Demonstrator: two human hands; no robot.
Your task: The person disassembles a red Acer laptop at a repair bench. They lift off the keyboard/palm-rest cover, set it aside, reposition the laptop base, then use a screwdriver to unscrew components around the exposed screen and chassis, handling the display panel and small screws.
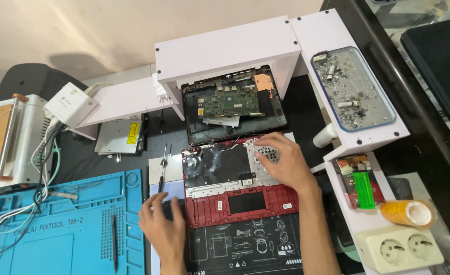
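Your right hand point(281, 163) is lying flat with fingers spread on the upper right of the red laptop palmrest point(240, 181), pressing down, not pinching anything. Looks like you're pinning it so it doesn't slide. Your left hand point(161, 224) is resting at the shell's lower left corner, fingers loosely curled against the edge. I can't tell if it's actually gripping anything or just bracing.

The palmrest is sitting upside down in the middle of the bench, right in front of you. It's glossy red plastic ribs along the bottom, a dark film sheet over the keyboard back, and bare silvery metal under your right palm.

At 12 o'clock from it, the black bottom case point(235, 104) is lying open with its green motherboard point(230, 101) facing up, tucked half under a white shelf point(225, 48), probably just to keep it out of the way. At 9 o'clock a thin screwdriver point(162, 170) is lying on a small pale mat, within easy reach of your left hand. Further out at 8 o'clock there's the blue silicone repair mat point(62, 224). At 2 o'clock a clear tray point(354, 89) is holding ash and butts, and at 4 o'clock a yellow tape roll point(408, 213) is sitting by a cream double socket point(400, 249).
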